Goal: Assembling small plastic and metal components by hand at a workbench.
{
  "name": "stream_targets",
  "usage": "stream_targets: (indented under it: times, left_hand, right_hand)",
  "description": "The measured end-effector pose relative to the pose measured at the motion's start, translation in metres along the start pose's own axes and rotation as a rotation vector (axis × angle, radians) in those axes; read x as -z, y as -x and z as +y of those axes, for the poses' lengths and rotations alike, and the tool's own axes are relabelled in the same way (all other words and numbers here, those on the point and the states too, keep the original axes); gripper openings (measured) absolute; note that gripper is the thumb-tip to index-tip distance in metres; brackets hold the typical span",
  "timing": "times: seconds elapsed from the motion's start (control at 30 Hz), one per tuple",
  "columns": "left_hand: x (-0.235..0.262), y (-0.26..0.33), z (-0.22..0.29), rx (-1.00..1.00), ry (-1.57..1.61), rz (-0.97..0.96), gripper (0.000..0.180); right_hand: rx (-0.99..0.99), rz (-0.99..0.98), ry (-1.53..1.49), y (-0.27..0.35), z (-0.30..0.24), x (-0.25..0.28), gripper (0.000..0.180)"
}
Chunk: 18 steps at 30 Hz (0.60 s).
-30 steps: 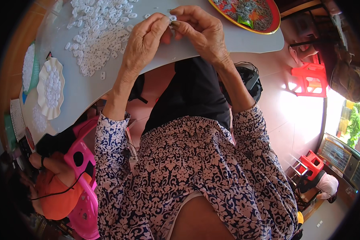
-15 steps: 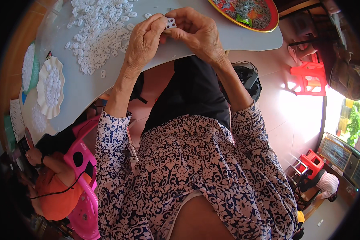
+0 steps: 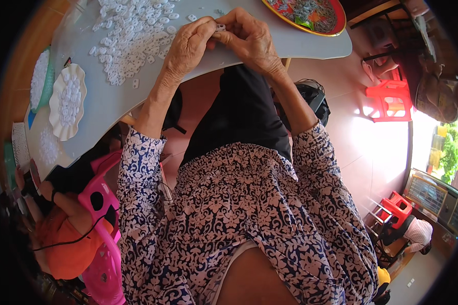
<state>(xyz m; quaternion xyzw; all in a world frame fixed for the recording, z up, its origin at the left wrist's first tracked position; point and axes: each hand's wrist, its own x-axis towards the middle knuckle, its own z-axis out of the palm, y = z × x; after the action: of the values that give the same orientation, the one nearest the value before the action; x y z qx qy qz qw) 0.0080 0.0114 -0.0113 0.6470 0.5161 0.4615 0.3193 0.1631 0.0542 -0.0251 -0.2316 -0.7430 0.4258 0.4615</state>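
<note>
A loose shirt (image 3: 234, 198), dark blue with pale floral pattern — sleeves (image 3: 140, 162) also; below, black cloth (image 3: 234, 122).

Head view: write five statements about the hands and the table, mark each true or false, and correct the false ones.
1. The left hand and right hand meet at a small white piece. True.
2. A loose white pile lies on the grey table. True.
3. The scalloped dish holds white pieces. True.
4. The scalloped dish lies right of the loose white pile. False: it lies to the left.
5. Only white pieces fill the tray right of the hands. False: the red tray holds grey pieces.
</note>
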Motion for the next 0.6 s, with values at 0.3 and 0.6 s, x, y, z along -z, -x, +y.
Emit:
stream_targets:
  times: [0.3,0.6]
  left_hand:
    - [0.0,0.001,0.0,-0.132,-0.053,-0.02,0.028]
    - [-0.003,-0.001,0.008,0.014,0.153,-0.011,0.021]
  right_hand:
    - [-0.031,-0.035,-0.014,0.003,-0.009,0.002,0.015]
    - [-0.181,-0.035,-0.074,-0.002,-0.026,0.016,0.016]
